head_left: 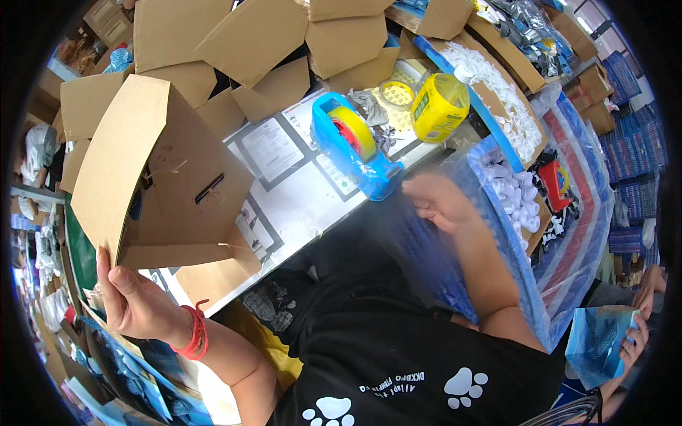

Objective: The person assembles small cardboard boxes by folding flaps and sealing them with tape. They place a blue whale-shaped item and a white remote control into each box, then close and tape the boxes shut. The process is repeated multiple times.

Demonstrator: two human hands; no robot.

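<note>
My left hand [135,302] grips the lower edge of an open cardboard box [188,192] between thumb and fingers. The box stands tilted on the left of the table, its tall flap [121,163] facing left. Small dark items show inside it, too unclear to name. My right hand [442,202] is raised just right of a blue tape dispenser [383,177], apart from it, with fingers curled together. Whatever they may hold cannot be made out. A roll of yellow tape [357,131] with a red core sits in the dispenser.
Behind the dispenser stands a yellow bottle [438,110] with a white cap, beside a loose tape ring [396,94]. Cardboard cartons [256,42] crowd the back. Blue-edged trays of white parts [513,195] line the right. Another person's hand [632,344] holds a blue packet [600,348].
</note>
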